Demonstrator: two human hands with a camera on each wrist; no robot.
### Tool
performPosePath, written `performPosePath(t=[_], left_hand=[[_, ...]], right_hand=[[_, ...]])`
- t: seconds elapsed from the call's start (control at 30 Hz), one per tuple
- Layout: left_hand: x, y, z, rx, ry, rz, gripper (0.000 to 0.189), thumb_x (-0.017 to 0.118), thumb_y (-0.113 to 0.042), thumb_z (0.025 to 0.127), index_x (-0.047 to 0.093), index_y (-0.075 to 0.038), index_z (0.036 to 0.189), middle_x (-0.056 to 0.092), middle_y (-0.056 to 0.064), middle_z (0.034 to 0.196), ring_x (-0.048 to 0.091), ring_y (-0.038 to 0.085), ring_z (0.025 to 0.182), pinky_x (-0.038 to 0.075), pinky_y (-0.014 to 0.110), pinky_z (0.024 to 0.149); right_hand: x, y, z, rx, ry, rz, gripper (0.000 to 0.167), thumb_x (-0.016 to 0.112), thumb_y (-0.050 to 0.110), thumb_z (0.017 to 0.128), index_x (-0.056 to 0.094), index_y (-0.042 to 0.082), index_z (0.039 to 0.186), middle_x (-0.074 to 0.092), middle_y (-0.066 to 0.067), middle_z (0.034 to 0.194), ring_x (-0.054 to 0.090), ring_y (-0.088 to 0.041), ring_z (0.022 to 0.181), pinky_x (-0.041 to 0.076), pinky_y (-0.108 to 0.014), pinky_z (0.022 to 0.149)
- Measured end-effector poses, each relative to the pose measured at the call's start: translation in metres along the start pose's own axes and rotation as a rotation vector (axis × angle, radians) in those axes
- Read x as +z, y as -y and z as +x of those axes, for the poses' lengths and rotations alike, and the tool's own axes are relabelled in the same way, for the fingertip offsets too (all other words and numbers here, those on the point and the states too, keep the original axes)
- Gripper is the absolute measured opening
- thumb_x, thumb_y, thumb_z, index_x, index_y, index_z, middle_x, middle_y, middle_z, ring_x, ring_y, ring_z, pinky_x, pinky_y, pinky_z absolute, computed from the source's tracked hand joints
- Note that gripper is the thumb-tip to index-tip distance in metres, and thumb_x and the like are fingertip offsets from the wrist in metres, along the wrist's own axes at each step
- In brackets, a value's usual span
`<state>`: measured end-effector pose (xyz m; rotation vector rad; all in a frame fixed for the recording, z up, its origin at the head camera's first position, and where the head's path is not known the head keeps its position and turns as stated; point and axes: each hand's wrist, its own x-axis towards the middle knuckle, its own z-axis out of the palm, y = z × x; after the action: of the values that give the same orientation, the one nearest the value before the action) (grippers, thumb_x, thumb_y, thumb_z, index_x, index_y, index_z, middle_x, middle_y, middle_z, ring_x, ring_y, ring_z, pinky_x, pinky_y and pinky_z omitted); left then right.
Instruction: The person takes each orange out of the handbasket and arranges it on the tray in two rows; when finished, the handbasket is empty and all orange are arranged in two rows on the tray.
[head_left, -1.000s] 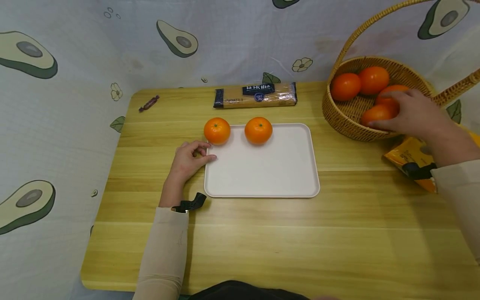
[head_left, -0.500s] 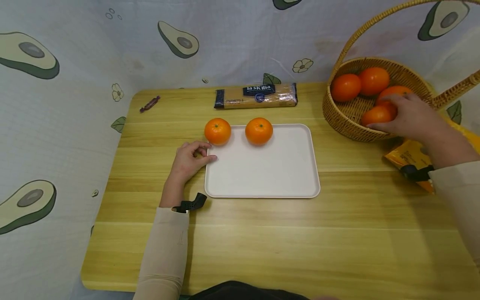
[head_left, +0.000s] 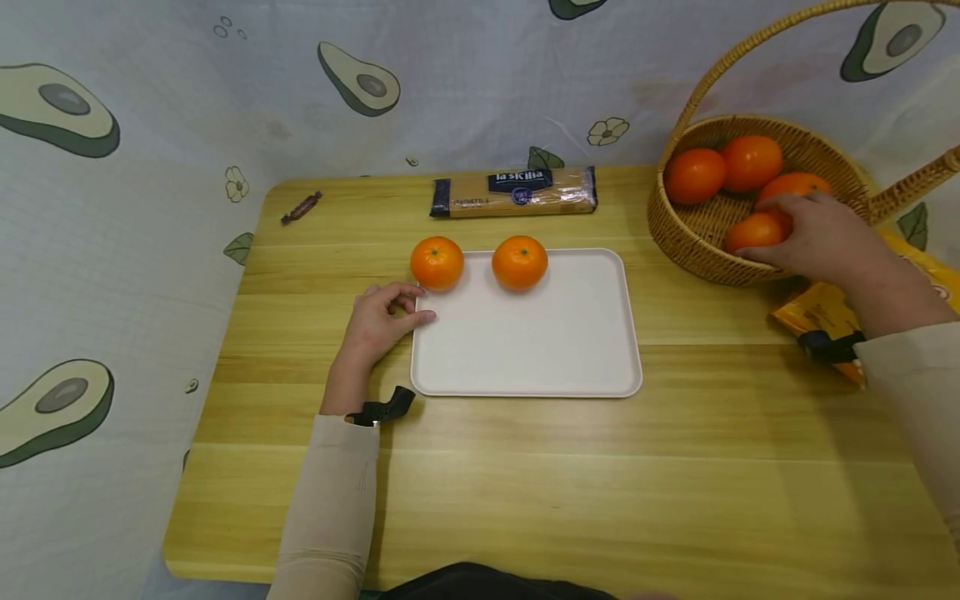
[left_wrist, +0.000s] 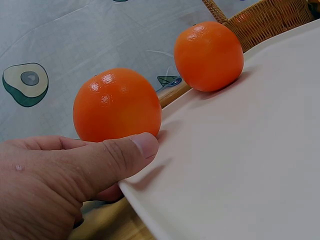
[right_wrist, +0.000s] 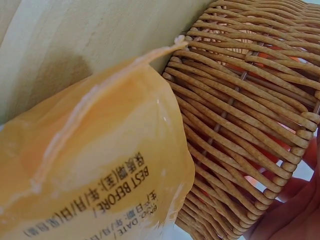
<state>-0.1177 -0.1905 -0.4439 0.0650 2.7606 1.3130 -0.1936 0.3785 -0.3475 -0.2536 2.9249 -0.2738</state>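
Note:
My left hand [head_left: 378, 327] grips the left edge of the white tray [head_left: 532, 354], thumb over the rim, as the left wrist view shows. Two oranges stand along the tray's far edge: one [head_left: 437, 263] at the far left corner, right by my left fingers, and another [head_left: 520, 263] to its right. At the right, my right hand [head_left: 836, 242] reaches over the rim of a wicker basket [head_left: 697, 250]. Its thumb and fingers hold the front orange [head_left: 756, 231] inside. Several more oranges lie beyond it in the basket. The right wrist view mostly shows the basket's side [right_wrist: 240, 105].
A yellow bag [head_left: 817, 312] lies against the basket, under my right forearm. Behind the tray lies a spaghetti packet [head_left: 517, 192]. A small wrapped candy [head_left: 302, 208] sits at the table's far left corner. The basket's tall handle [head_left: 720, 67] arches above the fruit.
My right hand has shifted very slightly to the left within the basket, around the front orange. The left hand, tray and its two oranges have stayed in place.

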Motion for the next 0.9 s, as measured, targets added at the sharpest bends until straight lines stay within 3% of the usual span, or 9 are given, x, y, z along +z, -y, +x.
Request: performPosePath(t=[0.4,0.73,0.9], left_hand=[[0.000,-0.002,0.000,-0.015,0.004,0.011,0.035,0.084,-0.033,0.086,0.073,-0.014,0.112,0.068,0.004,0.090,0.050,0.021,0.094,0.034,0.033,0.084],[0.000,-0.001,0.000,0.000,0.000,0.022,0.035,0.084,-0.034,0.086,0.073,-0.013,0.112,0.068,0.004,0.090,0.050,0.022,0.093,0.035,0.032,0.082],[0.000,-0.001,0.000,0.003,0.003,0.016,0.035,0.084,-0.033,0.086,0.073,-0.013,0.112,0.068,0.004,0.090,0.050,0.022,0.092,0.034,0.033,0.084]], right_hand=[[-0.005,0.006,-0.001,-0.015,-0.033,0.007,0.072,0.077,0.039,0.089,0.049,-0.007,0.136,0.045,-0.042,0.133,0.035,-0.058,0.126,0.033,-0.071,0.097],[-0.050,0.038,-0.008,0.147,-0.078,0.042,0.090,0.070,0.048,0.093,0.031,-0.002,0.156,0.020,-0.041,0.157,0.028,-0.061,0.128,0.029,-0.077,0.099],[-0.064,0.051,-0.012,0.158,-0.109,0.046,0.089,0.070,0.048,0.093,0.030,0.000,0.157,0.017,-0.038,0.160,0.024,-0.059,0.133,0.026,-0.077,0.106]])
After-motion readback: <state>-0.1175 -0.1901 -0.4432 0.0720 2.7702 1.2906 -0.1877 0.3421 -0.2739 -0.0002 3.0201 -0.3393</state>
